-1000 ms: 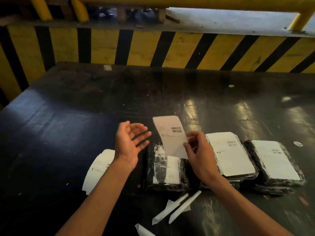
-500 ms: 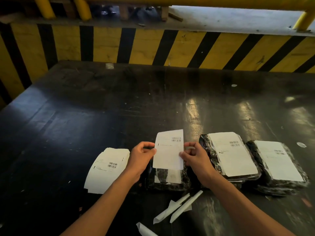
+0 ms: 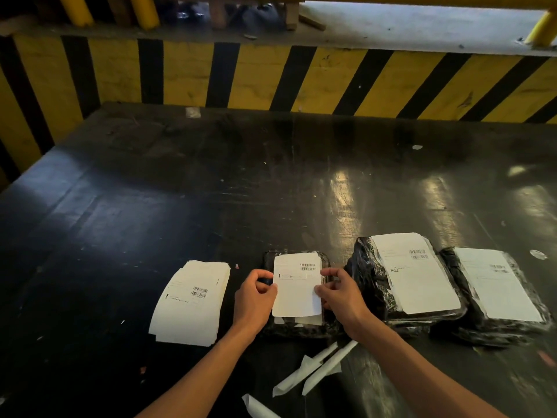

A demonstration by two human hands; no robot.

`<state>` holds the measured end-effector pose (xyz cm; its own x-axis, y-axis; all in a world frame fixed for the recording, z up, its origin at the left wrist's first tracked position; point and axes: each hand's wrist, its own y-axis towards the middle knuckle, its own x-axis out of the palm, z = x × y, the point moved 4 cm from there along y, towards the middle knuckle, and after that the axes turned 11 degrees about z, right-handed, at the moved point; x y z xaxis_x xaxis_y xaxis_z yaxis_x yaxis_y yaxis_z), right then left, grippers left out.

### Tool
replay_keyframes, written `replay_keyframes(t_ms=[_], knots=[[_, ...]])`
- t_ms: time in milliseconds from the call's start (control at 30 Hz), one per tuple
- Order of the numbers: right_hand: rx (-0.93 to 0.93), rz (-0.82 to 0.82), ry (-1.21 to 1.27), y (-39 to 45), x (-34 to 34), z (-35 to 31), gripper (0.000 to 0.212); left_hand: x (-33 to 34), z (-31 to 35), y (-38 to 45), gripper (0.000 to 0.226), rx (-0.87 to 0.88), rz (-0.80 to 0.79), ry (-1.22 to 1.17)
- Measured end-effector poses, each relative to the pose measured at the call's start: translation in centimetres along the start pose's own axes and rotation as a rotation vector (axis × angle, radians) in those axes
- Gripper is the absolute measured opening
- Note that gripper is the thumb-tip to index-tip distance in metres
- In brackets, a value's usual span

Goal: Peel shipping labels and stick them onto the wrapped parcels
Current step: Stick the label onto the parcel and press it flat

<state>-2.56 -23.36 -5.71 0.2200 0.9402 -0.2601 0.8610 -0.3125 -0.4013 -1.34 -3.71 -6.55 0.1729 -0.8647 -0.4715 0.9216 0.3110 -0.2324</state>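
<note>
A white shipping label [image 3: 297,286] with a barcode lies low over a black wrapped parcel [image 3: 298,328] near the table's front. My left hand [image 3: 254,297] pinches the label's left edge and my right hand [image 3: 342,294] pinches its right edge. Whether the label touches the parcel I cannot tell. To the left lies a stack of unpeeled labels [image 3: 190,303]. On the right sit two black parcels [image 3: 370,282] [image 3: 470,330] side by side, each with a white label on top.
The dark glossy table [image 3: 211,191] stretches far back to a yellow-and-black striped barrier [image 3: 271,76]. Peeled backing strips [image 3: 316,368] lie near the front edge between my forearms, with another scrap [image 3: 256,407] below them.
My left hand went from open to pinching the label's left edge. Both hands then lowered the label from mid-air down over the middle parcel.
</note>
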Motion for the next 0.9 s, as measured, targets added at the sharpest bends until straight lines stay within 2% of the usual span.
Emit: replay_keyframes(t_ms=[233,467,900], knots=[[-0.179,0.075,0.051,0.1,-0.1,-1.4,0.030,-0.7,1.9,0.0,0.024,0.205,0.121,-0.128],[0.045,0.000,-0.028,0.6,0.4,0.3,0.036,0.6,-0.1,0.8,0.021,0.011,-0.002,0.008],[0.067,0.000,-0.166,1.0,0.2,0.9,0.043,1.3,-1.1,1.0,0.019,-0.073,-0.036,0.095]])
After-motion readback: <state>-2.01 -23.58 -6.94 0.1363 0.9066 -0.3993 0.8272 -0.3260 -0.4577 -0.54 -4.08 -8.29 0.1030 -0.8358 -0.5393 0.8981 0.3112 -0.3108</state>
